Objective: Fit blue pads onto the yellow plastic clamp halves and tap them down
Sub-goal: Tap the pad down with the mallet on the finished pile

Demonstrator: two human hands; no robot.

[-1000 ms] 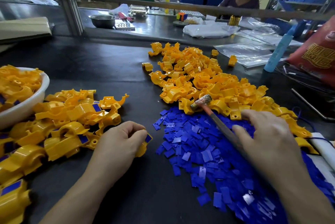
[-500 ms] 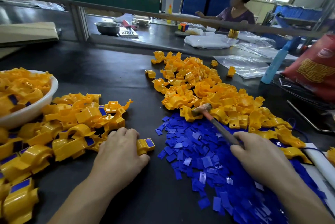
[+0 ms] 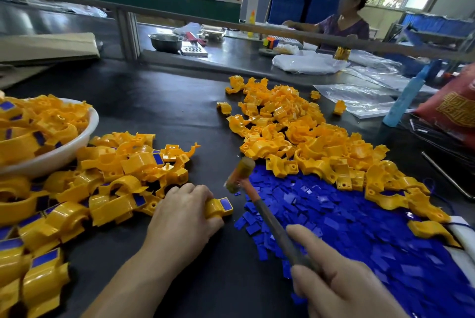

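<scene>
The left hand (image 3: 183, 217) pins a yellow plastic clamp half (image 3: 218, 208) on the black table (image 3: 167, 112), its blue pad (image 3: 225, 204) facing up. The right hand (image 3: 341, 284) grips a small rubber-headed mallet (image 3: 239, 176) (raised, blurred). A light, square tap should seat the pad while missing the fingers (image 3: 200, 193).

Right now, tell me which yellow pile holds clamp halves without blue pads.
The far-right pile, behind the loose blue pads; the left pile shows pads fitted.

Padded halves (image 3: 108, 184) left; loose pads (image 3: 359, 235) right, seemingly overlapping bare halves (image 3: 295, 135) behind.
</scene>
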